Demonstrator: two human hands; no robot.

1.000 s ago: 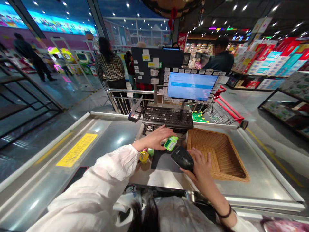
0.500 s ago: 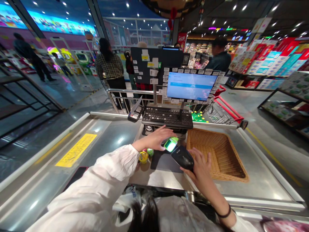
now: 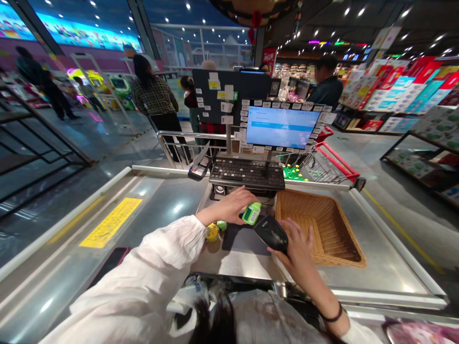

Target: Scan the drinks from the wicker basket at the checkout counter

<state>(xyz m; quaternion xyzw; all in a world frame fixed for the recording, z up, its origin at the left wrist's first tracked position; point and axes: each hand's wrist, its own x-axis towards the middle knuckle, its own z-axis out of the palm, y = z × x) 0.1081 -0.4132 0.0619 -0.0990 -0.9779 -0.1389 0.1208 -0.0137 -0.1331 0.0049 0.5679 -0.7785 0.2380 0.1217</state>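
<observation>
My left hand (image 3: pixel 229 206) grips a small green-and-white packaged item (image 3: pixel 251 213) by its upper end, holding it just above the counter. My right hand (image 3: pixel 296 244) is shut around a black handheld barcode scanner (image 3: pixel 271 233), whose nose points toward the packaged item from close by. Below my left wrist, a round yellow item (image 3: pixel 212 232) and a small green item (image 3: pixel 222 225) sit together at the edge of a black counter mat (image 3: pixel 244 240). A wicker basket (image 3: pixel 319 229) lies just beyond my right hand.
A black keyboard (image 3: pixel 247 173) and a blue-lit monitor (image 3: pixel 281 126) stand ahead on the steel checkout counter (image 3: pixel 168 203). A phone (image 3: pixel 109 264) lies at the left. A red-handled shopping cart (image 3: pixel 333 167) stands behind the basket, and several people stand beyond the railing (image 3: pixel 172 143).
The bright glow on the packaged item has gone. The item now stands a little more upright, and the view has shifted slightly.
</observation>
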